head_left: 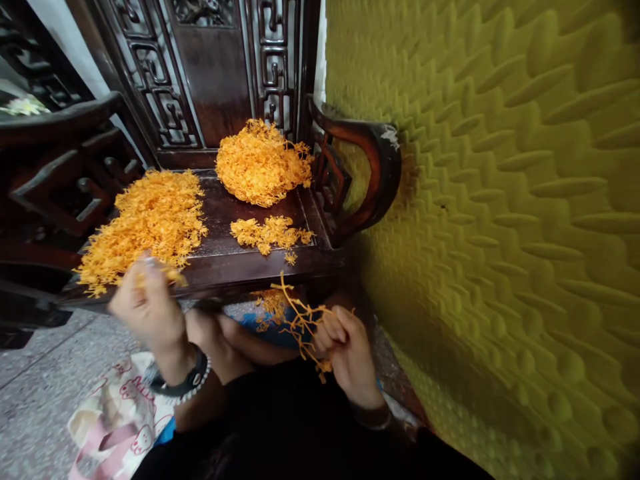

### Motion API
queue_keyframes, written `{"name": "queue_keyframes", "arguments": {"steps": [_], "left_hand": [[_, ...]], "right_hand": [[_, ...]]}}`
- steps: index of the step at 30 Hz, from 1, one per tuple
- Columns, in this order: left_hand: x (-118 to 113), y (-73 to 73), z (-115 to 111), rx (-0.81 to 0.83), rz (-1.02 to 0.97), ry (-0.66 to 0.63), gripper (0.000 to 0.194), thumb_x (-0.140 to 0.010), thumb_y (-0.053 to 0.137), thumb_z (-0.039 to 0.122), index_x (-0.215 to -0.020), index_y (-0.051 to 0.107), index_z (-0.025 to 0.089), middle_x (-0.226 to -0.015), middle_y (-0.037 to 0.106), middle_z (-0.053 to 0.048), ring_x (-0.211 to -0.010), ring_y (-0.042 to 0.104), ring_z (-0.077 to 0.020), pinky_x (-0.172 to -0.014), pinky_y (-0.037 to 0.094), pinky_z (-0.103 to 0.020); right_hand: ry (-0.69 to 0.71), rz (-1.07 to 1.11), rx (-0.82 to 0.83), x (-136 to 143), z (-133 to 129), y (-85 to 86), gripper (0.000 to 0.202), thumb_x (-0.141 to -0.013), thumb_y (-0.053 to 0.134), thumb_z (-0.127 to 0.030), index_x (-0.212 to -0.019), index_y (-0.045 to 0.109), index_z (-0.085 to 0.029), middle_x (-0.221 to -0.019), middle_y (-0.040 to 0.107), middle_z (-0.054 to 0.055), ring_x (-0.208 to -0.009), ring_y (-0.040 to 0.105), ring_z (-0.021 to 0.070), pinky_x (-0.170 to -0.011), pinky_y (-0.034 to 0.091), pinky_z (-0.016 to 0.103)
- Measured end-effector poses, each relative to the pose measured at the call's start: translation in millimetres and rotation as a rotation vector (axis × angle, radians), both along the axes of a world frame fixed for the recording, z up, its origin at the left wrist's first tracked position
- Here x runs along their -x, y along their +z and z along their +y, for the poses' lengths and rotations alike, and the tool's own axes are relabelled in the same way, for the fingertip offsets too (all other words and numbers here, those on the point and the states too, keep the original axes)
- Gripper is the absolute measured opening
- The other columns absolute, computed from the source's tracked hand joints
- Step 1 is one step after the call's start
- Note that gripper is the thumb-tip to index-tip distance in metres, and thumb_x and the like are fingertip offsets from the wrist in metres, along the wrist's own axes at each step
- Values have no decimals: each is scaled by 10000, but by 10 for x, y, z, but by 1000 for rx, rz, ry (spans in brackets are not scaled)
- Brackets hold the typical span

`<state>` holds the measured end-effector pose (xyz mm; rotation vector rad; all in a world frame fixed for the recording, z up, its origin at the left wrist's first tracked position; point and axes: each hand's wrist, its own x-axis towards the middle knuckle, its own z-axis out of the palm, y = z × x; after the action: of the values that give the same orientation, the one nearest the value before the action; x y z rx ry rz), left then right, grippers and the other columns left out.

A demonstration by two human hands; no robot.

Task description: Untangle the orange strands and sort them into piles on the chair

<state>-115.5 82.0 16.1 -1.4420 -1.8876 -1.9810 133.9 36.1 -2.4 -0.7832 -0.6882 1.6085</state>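
Note:
My right hand (349,347) is closed around a bundle of thin orange branched strands (300,317), which fan out to the left of the fingers. Blurred by motion, my left hand (150,303) is pinched at the near edge of a large heap of small orange branched pieces (155,217). A bit of orange shows at its fingertips, though its outline is smeared. Behind, on the same dark wooden seat (220,223), rests a rounded orange mound (263,163). A smaller cluster of orange pieces (267,233) lies in front of that mound.
A curved wooden armrest (385,173) bounds the seat on the right, beside a yellow-green embossed wall panel (500,220). More orange strands (271,307) hang or lie below the seat edge, near something blue. A printed cloth bag (130,400) is on the speckled floor at left.

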Motion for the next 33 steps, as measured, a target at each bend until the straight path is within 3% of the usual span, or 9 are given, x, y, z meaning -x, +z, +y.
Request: {"name": "queue_keyframes", "arguments": {"steps": [4, 7, 10, 18, 22, 25, 28, 30, 33], "left_hand": [[-299, -143, 435, 260, 182, -178, 351, -938, 388, 477, -748, 509, 208, -614, 460, 5, -553, 444, -155, -576, 363, -308], [-396, -341, 860, 377, 382, -150, 292, -942, 367, 403, -934, 549, 174, -829, 581, -92, -785, 561, -255, -740, 434, -383], [-401, -520, 1133, 459, 516, -168, 273, -912, 384, 301, -1030, 555, 125, -1016, 573, -199, -1022, 524, -367, -878, 418, -495], [-384, -741, 1184, 523, 442, -211, 461, -846, 563, 390, -1212, 556, 108, -1219, 506, -244, -1190, 413, -407, -984, 357, -543], [-325, -782, 1126, 445, 411, -282, 413, -786, 662, 363, -1151, 608, 178, -1183, 566, -156, -1184, 443, -337, -1037, 326, -484], [-318, -777, 1098, 348, 363, -290, 244, -839, 615, 365, -1018, 669, 208, -1139, 607, -104, -1144, 493, -278, -1045, 326, -439], [-356, -741, 1039, 247, 280, -180, 235, -906, 518, 357, -932, 683, 192, -1106, 625, -103, -1110, 520, -250, -1005, 355, -401], [-400, -741, 943, 156, 206, -40, 280, -936, 458, 355, -931, 675, 179, -1008, 643, -99, -1023, 546, -239, -958, 372, -395], [-481, -896, 685, -25, 57, 228, 326, -960, 379, 360, -865, 629, 174, -827, 618, -75, -843, 548, -222, -862, 394, -393]], "right_hand": [[0, 100, 23, 22, 148, 33, 470, -840, 568, -446, -539, 313, -192, -518, 215, -78, -449, 149, 75, -448, 211, 242], [-66, 173, -19, -82, 262, 69, 411, -837, 571, -423, -580, 337, -205, -544, 208, -76, -461, 127, 90, -443, 225, 236], [-157, 231, -92, -248, 359, 107, 386, -850, 553, -390, -595, 325, -212, -561, 186, -70, -472, 130, 103, -450, 255, 233], [-404, 139, -203, -516, 523, 187, 451, -869, 521, -388, -583, 218, -217, -584, 139, -66, -492, 139, 117, -580, 387, 281], [-258, -148, -161, -773, 281, 93, 507, -804, 570, -511, -480, 311, -220, -488, 234, -57, -467, 248, 110, -554, 374, 302], [4, -633, 54, -1099, -114, -102, 411, -672, 720, -527, -478, 535, -216, -485, 441, -16, -506, 406, 130, -539, 364, 296], [-22, -923, 307, -1384, -602, -472, 389, -578, 738, -579, -556, 636, -204, -507, 532, 10, -525, 489, 170, -517, 371, 297], [-216, -1077, 433, -1472, -949, -809, 461, -621, 647, -634, -471, 556, -209, -433, 480, 13, -489, 503, 202, -502, 384, 324], [-678, -1477, 475, -1424, -1436, -1272, 330, -720, 573, -523, -601, 602, -217, -610, 629, 84, -688, 626, 325, -678, 455, 466]]}}
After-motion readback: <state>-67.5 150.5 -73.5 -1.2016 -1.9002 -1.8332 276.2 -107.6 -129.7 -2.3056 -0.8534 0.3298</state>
